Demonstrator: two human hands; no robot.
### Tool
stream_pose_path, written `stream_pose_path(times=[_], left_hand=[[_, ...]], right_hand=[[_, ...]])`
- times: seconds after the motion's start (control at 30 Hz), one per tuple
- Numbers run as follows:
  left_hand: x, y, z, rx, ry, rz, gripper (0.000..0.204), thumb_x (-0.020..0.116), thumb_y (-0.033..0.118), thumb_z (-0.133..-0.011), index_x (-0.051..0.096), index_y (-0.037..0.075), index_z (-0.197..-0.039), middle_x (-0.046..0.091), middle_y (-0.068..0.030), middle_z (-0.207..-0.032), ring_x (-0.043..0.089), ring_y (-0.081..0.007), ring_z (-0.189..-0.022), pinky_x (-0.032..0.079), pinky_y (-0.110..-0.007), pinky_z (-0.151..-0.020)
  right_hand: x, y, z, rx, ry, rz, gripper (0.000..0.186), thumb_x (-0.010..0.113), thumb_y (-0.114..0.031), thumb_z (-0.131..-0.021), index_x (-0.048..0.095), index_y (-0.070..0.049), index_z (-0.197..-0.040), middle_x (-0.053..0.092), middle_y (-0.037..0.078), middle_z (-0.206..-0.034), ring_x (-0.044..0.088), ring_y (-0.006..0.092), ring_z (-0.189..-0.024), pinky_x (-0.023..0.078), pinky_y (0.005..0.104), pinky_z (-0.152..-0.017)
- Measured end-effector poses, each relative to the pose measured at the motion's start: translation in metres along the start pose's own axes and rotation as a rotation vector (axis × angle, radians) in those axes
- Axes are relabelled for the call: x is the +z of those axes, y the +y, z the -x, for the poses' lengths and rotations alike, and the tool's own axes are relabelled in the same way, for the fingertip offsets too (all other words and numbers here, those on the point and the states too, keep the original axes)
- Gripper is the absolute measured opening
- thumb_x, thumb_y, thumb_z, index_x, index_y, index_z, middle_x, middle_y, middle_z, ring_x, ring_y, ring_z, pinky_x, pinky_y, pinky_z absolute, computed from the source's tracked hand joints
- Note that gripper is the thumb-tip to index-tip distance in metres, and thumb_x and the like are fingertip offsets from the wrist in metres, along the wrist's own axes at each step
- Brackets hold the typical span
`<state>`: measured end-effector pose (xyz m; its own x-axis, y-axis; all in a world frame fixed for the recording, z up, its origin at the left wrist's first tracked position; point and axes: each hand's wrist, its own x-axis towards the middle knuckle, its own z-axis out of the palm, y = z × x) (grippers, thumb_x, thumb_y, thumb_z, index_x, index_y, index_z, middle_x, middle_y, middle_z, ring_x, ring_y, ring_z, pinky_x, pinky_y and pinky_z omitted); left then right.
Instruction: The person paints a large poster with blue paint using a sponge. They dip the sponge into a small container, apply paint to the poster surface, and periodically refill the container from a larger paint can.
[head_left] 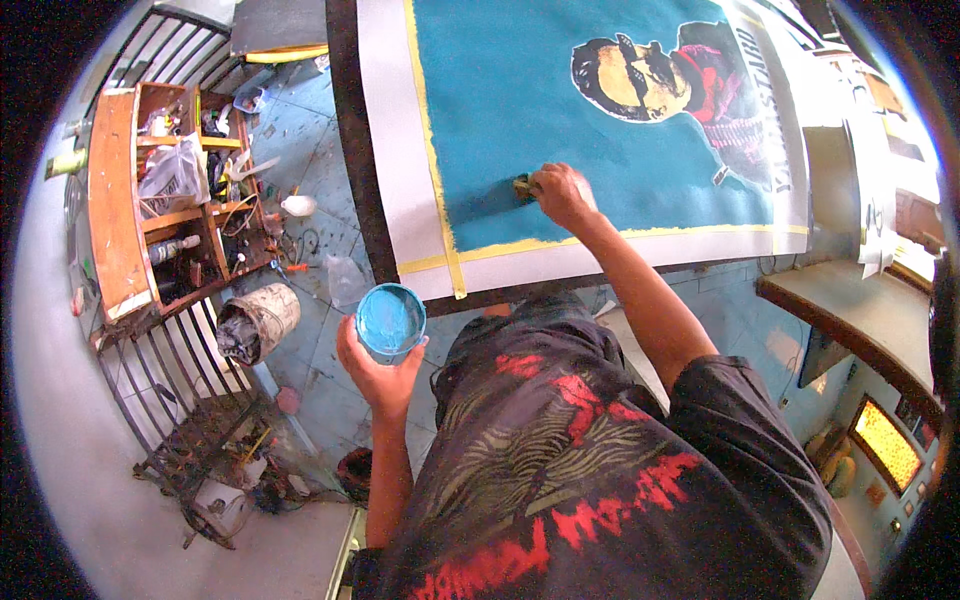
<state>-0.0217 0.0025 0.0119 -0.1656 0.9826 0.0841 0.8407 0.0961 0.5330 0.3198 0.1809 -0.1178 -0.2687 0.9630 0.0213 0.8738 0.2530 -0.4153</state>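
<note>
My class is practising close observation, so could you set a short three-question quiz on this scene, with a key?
1. Multiple choice: what does the left hand hold?
A) a stained bucket
B) an open container of blue paint
C) a wooden shelf unit

2. True or false: the right hand is empty.

3. Short answer: what colour is the tape bordering the painted blue field?

Key:
1. B
2. False; it grips a small yellowish tool, too indistinct to identify further.
3. Yellow
</note>
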Motion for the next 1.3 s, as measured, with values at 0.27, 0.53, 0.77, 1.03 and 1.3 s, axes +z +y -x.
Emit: stream_pose_path(times=[0.27,0.53,0.77,1.03,1.3], left_hand=[[0.006,0.012,-0.011,0.003,-0.002,0.048,0.103,0.093,0.032,-0.058,0.037,0.002,-0.140,0.043,-0.0209,-0.139,0.040,-0.0395,-0.129,0.033,-0.052,-0.108],[0.004,0.006,0.003,0.003,-0.018,0.015,0.104,0.092,0.031,-0.058,0.037,0.001,-0.140,0.043,-0.0217,-0.138,0.039,-0.0394,-0.131,0.032,-0.052,-0.108],[0.004,0.021,0.001,-0.048,-0.059,0.013,0.103,0.092,0.030,-0.058,0.037,0.000,-0.140,0.040,-0.0220,-0.141,0.038,-0.0392,-0.132,0.032,-0.052,-0.110],[0.009,0.024,0.008,-0.095,-0.031,-0.049,0.104,0.092,0.032,-0.059,0.036,0.001,-0.141,0.039,-0.0220,-0.142,0.038,-0.0398,-0.133,0.031,-0.052,-0.110],[0.010,0.029,0.014,-0.140,-0.032,-0.016,0.105,0.091,0.037,-0.059,0.036,0.001,-0.141,0.038,-0.0220,-0.143,0.037,-0.0406,-0.133,0.031,-0.052,-0.111]], right_hand=[[0.008,-0.016,-0.016,0.027,-0.004,-0.006,0.012,0.060,-0.020,-0.082,0.069,-0.012,-0.081,0.066,0.010,-0.088,0.064,0.0308,-0.089,0.053,0.0442,-0.079],[-0.040,0.079,-0.041,0.321,0.230,-0.001,0.018,0.060,-0.023,-0.085,0.068,-0.008,-0.081,0.066,0.012,-0.085,0.063,0.0335,-0.089,0.051,0.0457,-0.079],[-0.021,0.089,-0.071,0.132,0.081,0.088,0.017,0.059,-0.022,-0.086,0.068,-0.009,-0.082,0.065,0.012,-0.086,0.063,0.0324,-0.089,0.050,0.0452,-0.080],[-0.034,0.085,-0.104,-0.044,0.051,0.091,0.010,0.061,-0.017,-0.082,0.069,-0.012,-0.082,0.065,0.007,-0.086,0.062,0.0305,-0.090,0.051,0.0426,-0.080],[-0.022,0.065,-0.123,-0.157,-0.015,0.098,0.008,0.062,-0.017,-0.081,0.069,-0.014,-0.082,0.065,0.006,-0.087,0.062,0.0283,-0.091,0.052,0.0436,-0.078]])
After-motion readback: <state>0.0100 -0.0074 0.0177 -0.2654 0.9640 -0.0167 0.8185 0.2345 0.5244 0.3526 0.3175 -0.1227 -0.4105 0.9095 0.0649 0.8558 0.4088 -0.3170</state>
